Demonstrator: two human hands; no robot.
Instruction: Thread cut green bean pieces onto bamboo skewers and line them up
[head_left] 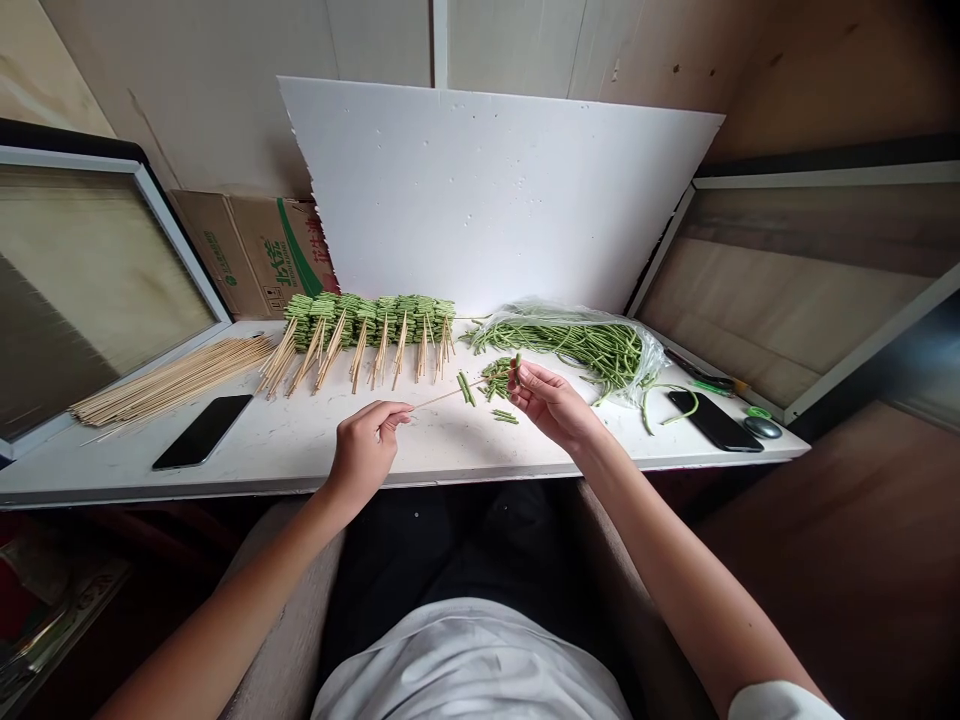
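My left hand (367, 445) is closed around the blunt end of a thin bamboo skewer (436, 399) that points right. Short green bean pieces (466, 389) are threaded crosswise near its far part. Between the fingertips of my right hand (551, 400) is a green bean piece (517, 368), held just beyond the skewer's tip. Cut bean pieces (496, 380) lie in a small pile behind my right fingers, and a few more (505, 416) rest on the white table in front of it.
Loaded bean skewers (375, 320) are stacked at the back left, beside bare skewers (180, 375). Long green beans (592, 350) spill from a clear plastic bag at the back right. One phone (202, 432) lies left, another (716, 420) right. A white foam board (495, 190) stands behind.
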